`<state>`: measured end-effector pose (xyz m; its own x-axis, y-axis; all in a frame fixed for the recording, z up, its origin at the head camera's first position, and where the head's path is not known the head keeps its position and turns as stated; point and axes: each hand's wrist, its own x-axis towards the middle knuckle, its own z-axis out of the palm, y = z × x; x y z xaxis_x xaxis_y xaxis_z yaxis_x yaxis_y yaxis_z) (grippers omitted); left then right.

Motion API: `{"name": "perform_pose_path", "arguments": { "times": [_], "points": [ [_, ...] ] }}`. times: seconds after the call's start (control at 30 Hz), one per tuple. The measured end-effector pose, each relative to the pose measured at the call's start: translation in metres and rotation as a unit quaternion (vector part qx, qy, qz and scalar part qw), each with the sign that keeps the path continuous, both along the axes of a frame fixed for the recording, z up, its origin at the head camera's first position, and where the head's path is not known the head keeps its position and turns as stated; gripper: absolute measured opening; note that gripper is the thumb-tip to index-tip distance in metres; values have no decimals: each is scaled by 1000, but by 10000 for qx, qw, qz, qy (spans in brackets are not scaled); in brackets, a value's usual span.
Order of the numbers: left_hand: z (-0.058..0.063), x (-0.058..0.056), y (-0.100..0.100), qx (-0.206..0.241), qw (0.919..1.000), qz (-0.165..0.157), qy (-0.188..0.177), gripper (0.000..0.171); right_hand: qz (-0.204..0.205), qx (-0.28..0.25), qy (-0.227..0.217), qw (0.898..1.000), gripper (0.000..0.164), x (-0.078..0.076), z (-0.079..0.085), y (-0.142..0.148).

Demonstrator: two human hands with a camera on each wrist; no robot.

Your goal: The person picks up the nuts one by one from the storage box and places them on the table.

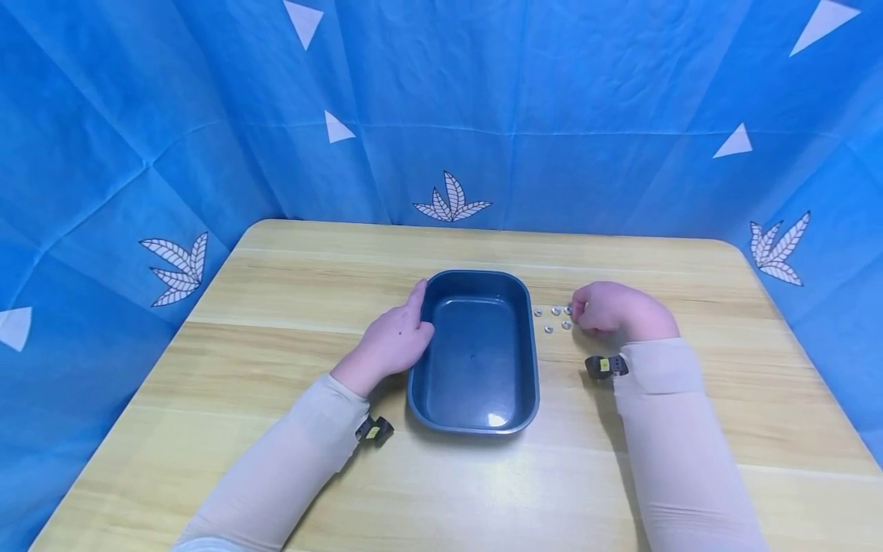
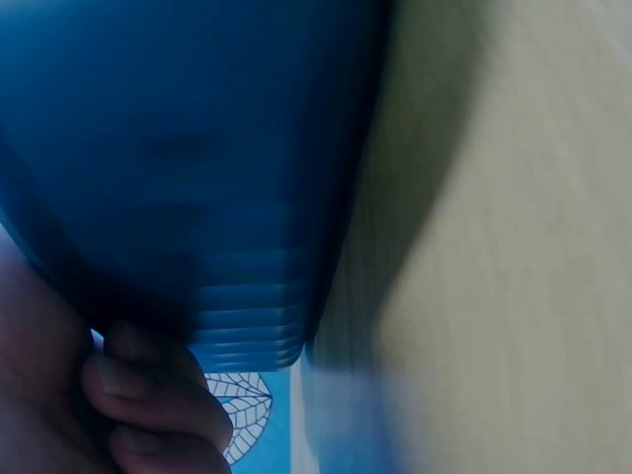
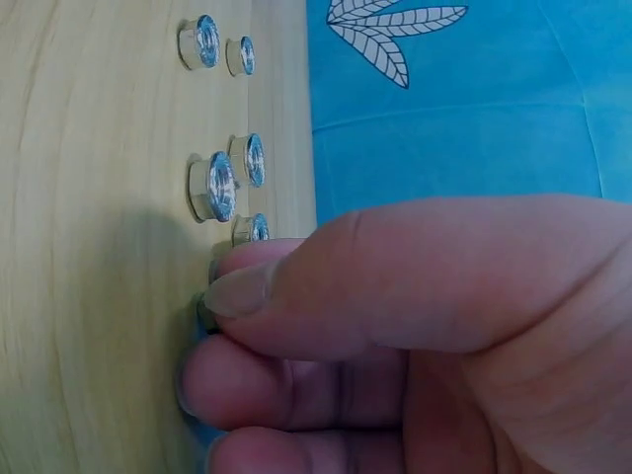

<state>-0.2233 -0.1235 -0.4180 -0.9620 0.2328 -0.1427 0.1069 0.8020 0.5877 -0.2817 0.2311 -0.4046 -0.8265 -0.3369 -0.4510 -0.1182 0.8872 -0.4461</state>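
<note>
A dark blue rectangular tray point(image 1: 473, 376) stands on the table. My left hand point(image 1: 395, 337) grips its left rim, and the index finger lies along the edge. In the left wrist view, curled fingers point(image 2: 158, 400) sit against the tray's outer wall point(image 2: 197, 148). To the right of the tray are several small round silver pieces with wide shiny tops, such as one silver piece point(image 3: 212, 188). Beside them, my right hand point(image 1: 621, 310) holds thumb and index finger together at the tabletop. A small metal piece point(image 3: 205, 312) shows between them, mostly hidden by the fingers.
The light wooden table point(image 1: 276, 299) has rounded back corners. A blue patterned cloth point(image 1: 586, 115) hangs behind it and at both sides. Each wrist carries a small black camera, such as the right wrist's camera point(image 1: 597, 367).
</note>
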Motion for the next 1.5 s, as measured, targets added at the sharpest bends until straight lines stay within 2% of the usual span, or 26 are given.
{"name": "perform_pose_path", "arguments": {
  "times": [0.37,0.6,1.0,1.2,1.37,1.5],
  "points": [
    [-5,-2,1,56,10000,3,-8,73,-182,102,115,9997,23,-1,-1,1],
    [-6,0,3,46,10000,-30,11,73,-243,137,165,9995,19,1,-3,4],
    [-4,-4,-2,88,9999,9,-63,73,-330,-42,348,9988,19,2,7,1],
    [-10,-6,-3,188,9998,58,-33,72,-331,21,881,9956,19,5,18,-1],
    [-15,-9,-3,147,9998,85,113,72,-336,31,1222,9919,25,8,25,-1],
    [-19,-15,-2,188,9995,108,222,71,-441,-119,1884,9810,28,9,32,-3]
  ]
}}
